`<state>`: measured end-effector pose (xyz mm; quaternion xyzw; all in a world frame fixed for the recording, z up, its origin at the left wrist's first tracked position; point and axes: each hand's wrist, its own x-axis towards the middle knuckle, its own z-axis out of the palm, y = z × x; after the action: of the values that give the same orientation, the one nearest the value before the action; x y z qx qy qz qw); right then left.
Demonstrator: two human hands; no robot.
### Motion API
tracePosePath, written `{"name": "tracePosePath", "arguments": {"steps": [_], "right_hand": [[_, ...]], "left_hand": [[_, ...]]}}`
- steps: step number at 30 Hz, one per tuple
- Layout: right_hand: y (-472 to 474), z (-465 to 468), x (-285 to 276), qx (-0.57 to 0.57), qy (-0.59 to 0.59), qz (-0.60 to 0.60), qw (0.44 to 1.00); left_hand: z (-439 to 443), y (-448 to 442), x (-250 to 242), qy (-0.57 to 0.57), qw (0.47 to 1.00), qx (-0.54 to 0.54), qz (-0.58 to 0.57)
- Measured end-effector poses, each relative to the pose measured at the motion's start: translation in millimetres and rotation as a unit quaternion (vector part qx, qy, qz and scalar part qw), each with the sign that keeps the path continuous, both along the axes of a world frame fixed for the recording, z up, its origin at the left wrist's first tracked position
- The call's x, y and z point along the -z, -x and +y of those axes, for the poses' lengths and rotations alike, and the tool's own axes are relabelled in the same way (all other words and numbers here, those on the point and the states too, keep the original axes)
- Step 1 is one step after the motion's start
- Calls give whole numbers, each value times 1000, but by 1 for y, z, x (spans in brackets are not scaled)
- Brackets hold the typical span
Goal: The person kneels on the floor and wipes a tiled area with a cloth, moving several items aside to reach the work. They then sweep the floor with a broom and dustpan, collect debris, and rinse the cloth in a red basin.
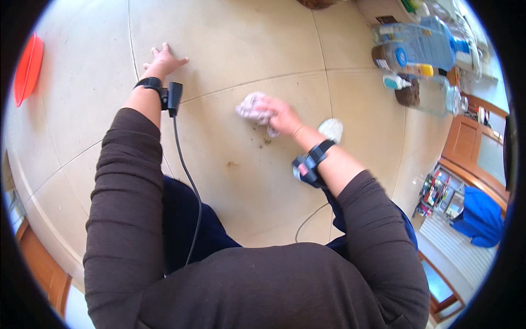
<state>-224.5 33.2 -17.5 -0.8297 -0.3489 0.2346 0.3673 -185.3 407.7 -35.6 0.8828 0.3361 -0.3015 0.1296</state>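
My right hand (283,117) grips a bunched pink-and-white cloth (252,109) on the beige tiled floor (230,197). Both the hand and the cloth look slightly blurred. Just below the cloth lie dark specks of dirt (266,142), and a brownish smear (231,164) marks the floor further toward me. My left hand (162,62) rests on the tiles at the upper left with its fingers spread and nothing in it. Each wrist wears a black strap with a small device.
A red plastic basin (28,70) stands at the far left. Upper right, a large blue water bottle (431,43), a clear jar with dark contents (429,95) and a white squeeze bottle (395,82) crowd together. A black cable (183,156) hangs from my left wrist. My white shoe (331,129) is beside my right forearm.
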Motion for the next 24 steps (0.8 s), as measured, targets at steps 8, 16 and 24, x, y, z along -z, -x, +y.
{"name": "tracePosePath", "arguments": {"steps": [8, 16, 24], "right_hand": [[-121, -116, -144, 209, -122, 456, 857], [-44, -256, -300, 399, -236, 288, 838], [96, -287, -446, 394, -291, 370, 790]], "left_hand": [[-6, 8, 45, 59, 985, 158, 23], [-32, 35, 26, 27, 967, 245, 59], [-24, 20, 20, 87, 913, 392, 69]]}}
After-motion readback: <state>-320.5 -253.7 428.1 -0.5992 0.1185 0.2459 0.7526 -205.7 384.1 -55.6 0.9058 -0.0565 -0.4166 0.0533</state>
